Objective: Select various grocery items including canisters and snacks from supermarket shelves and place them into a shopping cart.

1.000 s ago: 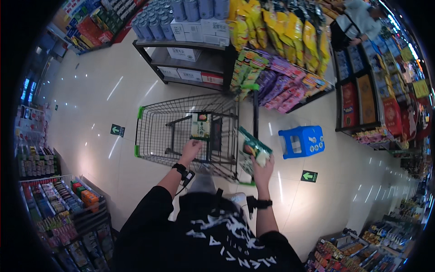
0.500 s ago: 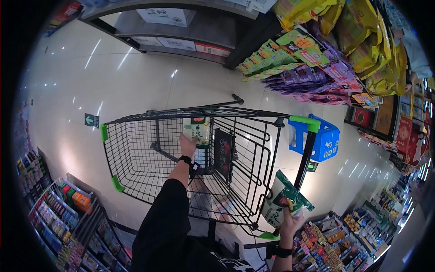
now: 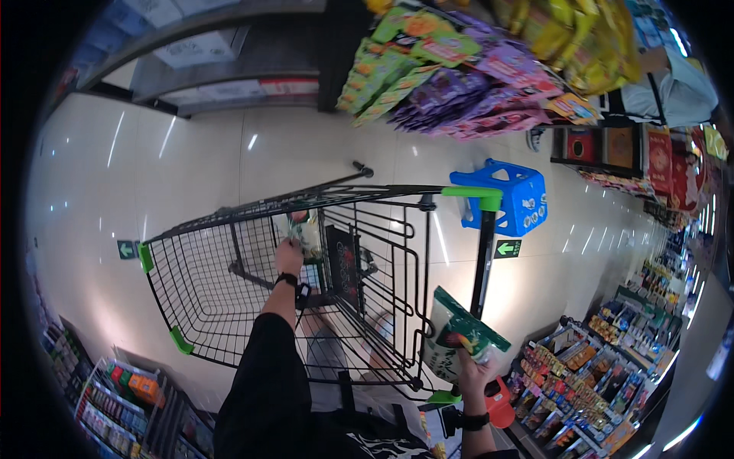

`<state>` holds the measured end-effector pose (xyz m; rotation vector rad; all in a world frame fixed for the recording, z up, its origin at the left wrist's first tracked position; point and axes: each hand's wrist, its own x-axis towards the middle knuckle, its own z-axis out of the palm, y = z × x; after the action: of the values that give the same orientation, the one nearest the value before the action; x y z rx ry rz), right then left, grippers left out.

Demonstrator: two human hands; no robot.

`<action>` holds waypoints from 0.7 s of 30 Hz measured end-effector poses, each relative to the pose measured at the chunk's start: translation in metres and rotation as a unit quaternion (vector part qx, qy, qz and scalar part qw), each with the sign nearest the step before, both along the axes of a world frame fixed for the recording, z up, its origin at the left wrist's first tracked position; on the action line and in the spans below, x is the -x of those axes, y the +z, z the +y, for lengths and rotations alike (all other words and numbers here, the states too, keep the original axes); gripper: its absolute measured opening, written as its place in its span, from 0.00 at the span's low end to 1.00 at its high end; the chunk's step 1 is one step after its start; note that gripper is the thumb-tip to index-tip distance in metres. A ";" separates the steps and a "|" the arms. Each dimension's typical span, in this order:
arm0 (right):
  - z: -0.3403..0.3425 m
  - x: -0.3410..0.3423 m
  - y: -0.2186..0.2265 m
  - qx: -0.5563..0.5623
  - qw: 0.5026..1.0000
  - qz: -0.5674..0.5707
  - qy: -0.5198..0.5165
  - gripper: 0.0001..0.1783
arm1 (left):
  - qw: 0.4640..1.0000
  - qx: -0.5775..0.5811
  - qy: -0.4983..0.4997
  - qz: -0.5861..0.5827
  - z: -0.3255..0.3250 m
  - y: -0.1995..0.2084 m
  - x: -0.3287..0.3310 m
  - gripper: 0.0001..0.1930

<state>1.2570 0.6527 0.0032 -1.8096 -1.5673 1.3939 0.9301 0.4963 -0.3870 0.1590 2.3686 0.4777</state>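
Observation:
A black wire shopping cart (image 3: 206, 306) with green corner caps stands in front of me. Inside it, my left hand (image 3: 289, 257) is closed on the edge of a green and white food bag (image 3: 307, 233), which lies near the dark panel of the cart's seat. My right hand (image 3: 475, 373) grips a similar green and white bag (image 3: 447, 340) by its lower edge. That second bag is outside the basket, beside the cart's handle (image 3: 483, 268) and near its green end cap. A dark band is on each wrist.
A blue plastic stool (image 3: 511, 197) stands on the floor beyond the handle. Yellow, purple and green snack bags (image 3: 451, 84) hang at the far side, near a dark shelf (image 3: 283, 57). A person (image 3: 665, 92) is at the far right. Stocked racks (image 3: 566, 382) line the near side.
The view has shifted, so the cart, stool and shelves all sit further left. More of the person at the far right shows. Both hands keep hold of their bags.

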 end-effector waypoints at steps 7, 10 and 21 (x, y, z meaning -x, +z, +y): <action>-0.014 -0.049 -0.020 -0.050 0.995 0.088 0.026 0.17 | 0.961 -0.259 0.012 0.092 -0.065 0.100 -0.064 0.13; -0.015 -0.057 -0.022 -0.062 0.987 0.145 0.026 0.18 | 0.941 -0.304 0.145 -0.009 -0.093 0.195 -0.096 0.13; -0.045 -0.158 0.033 -0.154 0.949 0.255 0.103 0.11 | 0.767 -0.602 0.225 -0.002 -0.045 0.519 -0.310 0.14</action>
<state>1.4153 0.6082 0.0359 -1.0224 -1.6016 1.4577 1.2403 0.4510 0.1320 0.1487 1.6945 2.1647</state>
